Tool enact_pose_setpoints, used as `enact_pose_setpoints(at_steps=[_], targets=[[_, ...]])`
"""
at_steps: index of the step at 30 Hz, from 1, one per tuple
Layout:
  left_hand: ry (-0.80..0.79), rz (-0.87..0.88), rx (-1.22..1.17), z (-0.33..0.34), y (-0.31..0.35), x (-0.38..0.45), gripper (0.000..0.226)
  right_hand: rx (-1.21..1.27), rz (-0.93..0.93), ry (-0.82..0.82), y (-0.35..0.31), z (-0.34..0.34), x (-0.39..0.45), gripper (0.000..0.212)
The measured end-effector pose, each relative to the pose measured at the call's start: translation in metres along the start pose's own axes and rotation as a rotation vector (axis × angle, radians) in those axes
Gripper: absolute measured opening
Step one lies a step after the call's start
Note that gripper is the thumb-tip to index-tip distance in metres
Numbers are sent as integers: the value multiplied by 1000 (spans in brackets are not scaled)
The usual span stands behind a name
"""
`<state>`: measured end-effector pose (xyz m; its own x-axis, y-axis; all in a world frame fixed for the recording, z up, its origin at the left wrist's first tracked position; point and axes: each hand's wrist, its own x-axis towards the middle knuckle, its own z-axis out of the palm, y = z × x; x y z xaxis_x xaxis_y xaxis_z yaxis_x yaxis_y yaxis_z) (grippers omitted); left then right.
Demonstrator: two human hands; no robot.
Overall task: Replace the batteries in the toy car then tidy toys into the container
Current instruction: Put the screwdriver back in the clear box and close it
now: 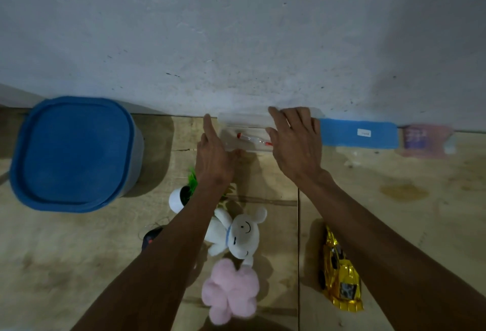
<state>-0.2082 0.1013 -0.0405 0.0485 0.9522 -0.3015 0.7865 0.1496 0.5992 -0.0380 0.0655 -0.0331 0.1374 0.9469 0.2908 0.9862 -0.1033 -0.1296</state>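
A clear plastic box (244, 123) stands at the back of the table against the wall, with a red-tipped tool (252, 139) inside it. My left hand (214, 156) touches its left side with fingers extended. My right hand (294, 144) lies spread over its right end. A gold toy car (340, 275) lies near the front right. A white plush rabbit (239, 236) and a pink plush toy (231, 288) lie between my forearms. A container with a blue lid (75, 152) stands at the left.
A small white pot with a green plant (184, 194) lies under my left wrist. A dark object with a red spot (151, 237) sits beside my left forearm. A blue flat box (359, 133) and a pink packet (426, 140) lie along the wall at the right.
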Motion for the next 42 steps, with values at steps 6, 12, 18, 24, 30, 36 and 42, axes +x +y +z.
enact_pose_setpoints(at_steps=[6, 12, 18, 24, 30, 36, 42], targets=[[-30, 102, 92, -1, -2, -4, 83, 129, 7, -65, 5, 8, -24, 15], [-95, 157, 175, -3, -7, 4, 57, 145, 24, -104, 6, 19, -31, 26], [-90, 146, 199, -3, -1, 16, 54, 100, 43, -134, 6, 24, -24, 23], [-96, 152, 245, -3, 3, 25, 49, 72, 76, -207, 2, 25, -18, 23], [-120, 140, 444, -9, 10, 26, 49, 87, 120, -416, -6, 5, -4, 31], [-103, 176, 391, -27, 7, -13, 51, 348, 212, -457, -10, -21, -34, 45], [47, 198, 157, -60, -21, -101, 47, 650, 291, -340, -45, -59, -96, 38]])
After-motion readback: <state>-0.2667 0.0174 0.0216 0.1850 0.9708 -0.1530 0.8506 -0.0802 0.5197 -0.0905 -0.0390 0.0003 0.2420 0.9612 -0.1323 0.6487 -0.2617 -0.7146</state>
